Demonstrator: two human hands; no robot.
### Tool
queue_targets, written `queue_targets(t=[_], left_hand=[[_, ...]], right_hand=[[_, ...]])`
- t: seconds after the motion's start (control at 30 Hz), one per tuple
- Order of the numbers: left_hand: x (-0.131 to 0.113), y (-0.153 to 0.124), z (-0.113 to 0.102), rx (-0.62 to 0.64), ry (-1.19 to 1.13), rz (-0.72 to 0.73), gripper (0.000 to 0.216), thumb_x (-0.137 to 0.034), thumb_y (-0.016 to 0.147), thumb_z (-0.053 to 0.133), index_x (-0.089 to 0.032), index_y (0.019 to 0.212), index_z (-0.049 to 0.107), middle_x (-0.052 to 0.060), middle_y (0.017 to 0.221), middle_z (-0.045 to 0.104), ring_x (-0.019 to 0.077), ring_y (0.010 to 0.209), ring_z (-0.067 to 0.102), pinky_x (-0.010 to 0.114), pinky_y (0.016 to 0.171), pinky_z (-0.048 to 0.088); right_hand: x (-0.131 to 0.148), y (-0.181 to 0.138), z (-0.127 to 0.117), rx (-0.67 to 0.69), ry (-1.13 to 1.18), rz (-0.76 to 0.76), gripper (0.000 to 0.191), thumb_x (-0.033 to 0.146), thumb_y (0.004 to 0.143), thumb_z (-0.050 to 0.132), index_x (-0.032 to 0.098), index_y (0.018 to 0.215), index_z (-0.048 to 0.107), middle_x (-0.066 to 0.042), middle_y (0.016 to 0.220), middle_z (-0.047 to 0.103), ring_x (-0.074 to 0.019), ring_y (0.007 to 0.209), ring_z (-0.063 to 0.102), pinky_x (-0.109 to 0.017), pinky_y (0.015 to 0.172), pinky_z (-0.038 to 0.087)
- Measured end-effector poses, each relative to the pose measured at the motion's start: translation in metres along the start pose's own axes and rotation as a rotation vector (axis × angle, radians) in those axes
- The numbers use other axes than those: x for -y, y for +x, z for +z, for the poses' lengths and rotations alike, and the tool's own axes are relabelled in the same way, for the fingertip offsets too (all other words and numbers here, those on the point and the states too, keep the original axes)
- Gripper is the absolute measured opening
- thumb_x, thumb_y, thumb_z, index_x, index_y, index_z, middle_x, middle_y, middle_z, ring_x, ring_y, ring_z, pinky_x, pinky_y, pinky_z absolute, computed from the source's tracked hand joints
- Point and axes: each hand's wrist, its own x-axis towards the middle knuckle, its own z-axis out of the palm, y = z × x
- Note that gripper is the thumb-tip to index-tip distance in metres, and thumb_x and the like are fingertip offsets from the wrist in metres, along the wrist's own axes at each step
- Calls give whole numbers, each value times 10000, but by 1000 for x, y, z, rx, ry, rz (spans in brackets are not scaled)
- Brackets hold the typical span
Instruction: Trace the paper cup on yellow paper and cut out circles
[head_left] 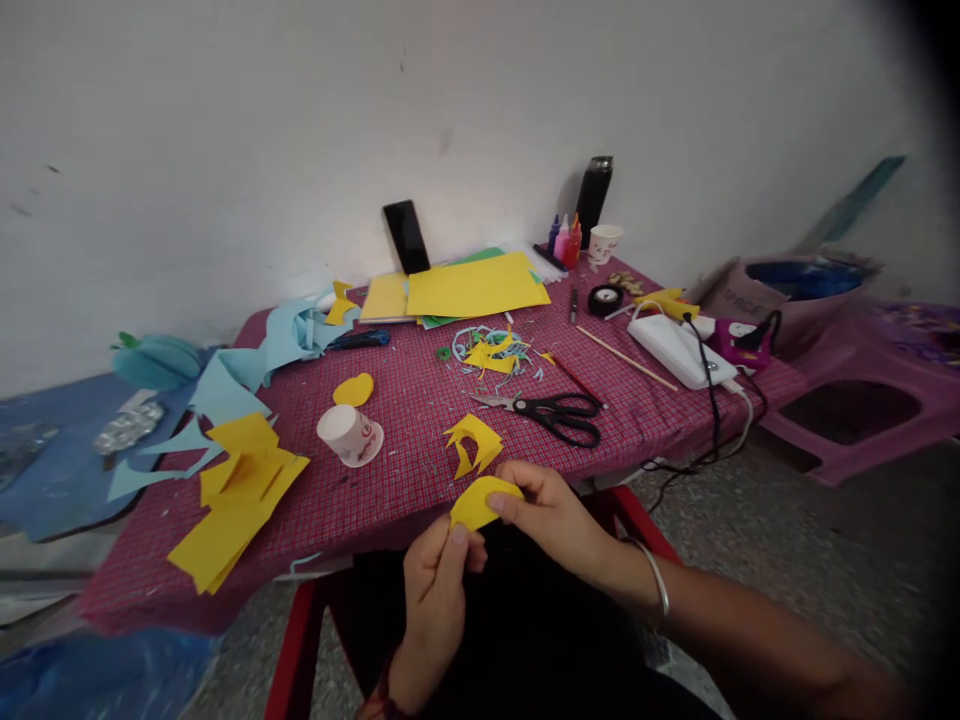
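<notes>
Head | yellow paper (474, 505) | ends pinched by left fingers (454, 551), right fingers (514, 510)

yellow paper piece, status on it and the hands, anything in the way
Left hand, right hand: both pinching yellow paper piece. Held up by table's near edge. Nothing seen in the way; yellow scrap and scissors lie beyond.

Black bottle (595, 198), phone (406, 237), pink stool (911, 378)

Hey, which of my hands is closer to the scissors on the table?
Your right hand. It's just on your side of the scissors, pinching one end of the yellow paper. Your left hand is farther away, nearer your body and leftward, holding the other end.
</notes>
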Motion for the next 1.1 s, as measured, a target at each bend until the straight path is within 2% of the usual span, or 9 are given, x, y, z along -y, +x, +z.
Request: queue_targets(t=[0.07,0.17,0.27,0.43,0.6,0.77,0.87,0.97,1.1], left_hand=[[-2,1,-1,-1,22,46,337,-349,904,500,-165,640,600,5,589,567,128,580,524,237,566,418],[-3,3,0,-45,2,108,112,-247,800,630,-183,725,576,-14,649,583,127,609,545,233,589,444],[-2,4,2,-118,-34,127,175,-180,717,694,-200,803,543,-23,719,594,123,628,560,232,599,459],[1,3,0,-70,-59,119,184,-249,848,586,-193,696,500,-46,608,487,99,578,456,209,577,389],[-2,4,-1,-51,-46,120,310,-276,929,472,-183,636,506,-29,591,491,107,587,455,228,589,371],[0,3,2,-84,-34,115,319,-276,931,473,-182,628,507,-31,575,495,104,566,460,227,573,380],[0,3,5,-121,-101,138,147,-238,868,578,-189,731,558,-36,635,534,104,585,494,222,579,413],[-9,6,5,-111,-61,298,93,-143,771,677,-199,774,603,-18,734,579,115,659,547,222,595,444],[-21,10,-4,-45,54,664,165,-83,745,685,-226,815,643,-1,808,608,140,746,594,266,652,493]], right_hand=[[-1,2,1,-27,67,21,363,450,770,700,182,636,494,37,639,471,-113,608,411,-244,587,326],[-4,6,1,-90,212,65,364,432,739,731,181,605,503,35,615,500,-118,617,442,-244,613,346],[-7,7,1,-114,283,93,351,410,726,748,178,599,517,32,600,522,-120,624,461,-243,631,349],[-10,4,2,-105,235,74,329,400,747,742,179,628,529,36,613,515,-119,614,447,-243,619,341],[-11,4,3,-96,166,49,332,411,762,731,180,638,528,35,626,503,-118,610,427,-240,604,337],[-15,4,4,-89,151,26,324,401,787,712,181,648,519,30,657,503,-120,633,439,-239,615,351],[-14,2,4,-54,85,-62,280,388,825,680,186,689,542,27,685,509,-123,650,458,-246,629,372],[-12,0,3,58,-14,-213,192,355,863,647,199,760,602,10,722,550,-138,689,506,-271,668,409],[-9,1,5,160,-56,-357,91,318,875,642,231,859,666,-25,841,611,-169,816,574,-321,764,450]])
